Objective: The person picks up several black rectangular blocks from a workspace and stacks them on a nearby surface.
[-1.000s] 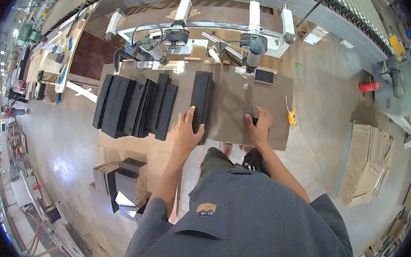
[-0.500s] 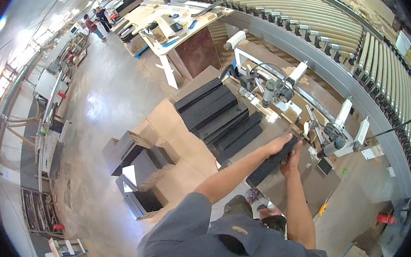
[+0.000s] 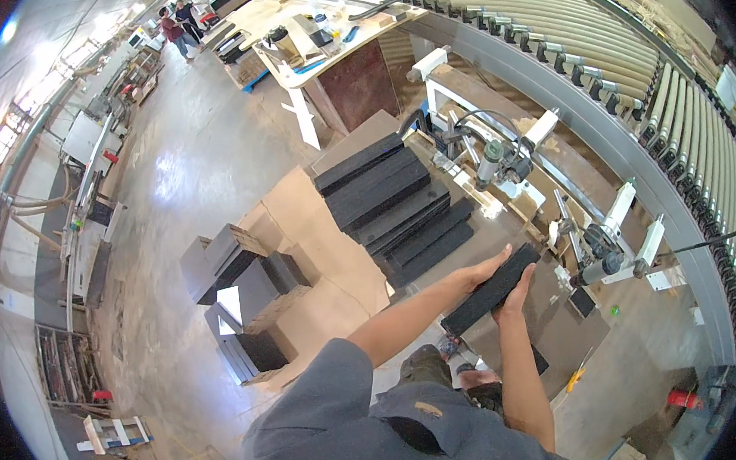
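Black panel point(image 3: 491, 289) lifted, left hand point(image 3: 481, 270) and right hand point(image 3: 513, 298) clamped on opposite long edges.
Looks stiff, fairly heavy; gripping both edges near mid-length seems steadiest.

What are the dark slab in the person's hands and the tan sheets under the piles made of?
The dark slab, between left hand and right hand, looks like black matte board, perhaps painted wood: flat, square-edged, no shine. The tan sheets look like cardboard or fibreboard: dull brown, thin.
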A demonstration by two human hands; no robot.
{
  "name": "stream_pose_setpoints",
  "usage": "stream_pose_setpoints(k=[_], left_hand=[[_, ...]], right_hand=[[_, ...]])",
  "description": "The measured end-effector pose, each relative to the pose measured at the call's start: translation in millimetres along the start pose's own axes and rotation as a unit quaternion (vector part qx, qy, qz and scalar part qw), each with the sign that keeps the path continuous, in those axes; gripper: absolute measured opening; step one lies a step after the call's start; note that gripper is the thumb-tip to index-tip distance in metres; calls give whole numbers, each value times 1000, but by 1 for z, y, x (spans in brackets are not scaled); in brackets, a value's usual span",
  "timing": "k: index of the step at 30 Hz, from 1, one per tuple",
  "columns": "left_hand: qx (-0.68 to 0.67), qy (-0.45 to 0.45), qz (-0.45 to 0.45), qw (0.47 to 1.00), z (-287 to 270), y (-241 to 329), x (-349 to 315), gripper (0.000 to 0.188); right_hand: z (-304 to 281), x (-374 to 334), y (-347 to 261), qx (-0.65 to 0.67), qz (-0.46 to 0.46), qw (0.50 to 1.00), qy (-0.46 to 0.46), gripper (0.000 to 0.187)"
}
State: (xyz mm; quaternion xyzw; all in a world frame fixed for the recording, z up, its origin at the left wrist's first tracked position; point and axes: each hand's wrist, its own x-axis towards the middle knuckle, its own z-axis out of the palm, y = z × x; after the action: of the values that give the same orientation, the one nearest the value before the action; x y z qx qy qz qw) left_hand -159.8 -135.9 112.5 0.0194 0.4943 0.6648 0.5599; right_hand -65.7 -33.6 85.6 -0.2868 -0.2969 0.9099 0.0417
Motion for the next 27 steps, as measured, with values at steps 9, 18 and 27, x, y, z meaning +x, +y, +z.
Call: stream_pose_setpoints(k=[9,18,27], left_hand=[[25,7,-2,1000,-53,-45,20,96],[-8,-41,-34,999,-34,-39,27,97],[27,-47,-38,998,-44,-88,-66,101]], right_hand=[[10,-5,31,17,-18,1000,2,107],[-22,4,27,14,-16,1000,17,117],[-28,-72,104,93,23,995,7,106]])
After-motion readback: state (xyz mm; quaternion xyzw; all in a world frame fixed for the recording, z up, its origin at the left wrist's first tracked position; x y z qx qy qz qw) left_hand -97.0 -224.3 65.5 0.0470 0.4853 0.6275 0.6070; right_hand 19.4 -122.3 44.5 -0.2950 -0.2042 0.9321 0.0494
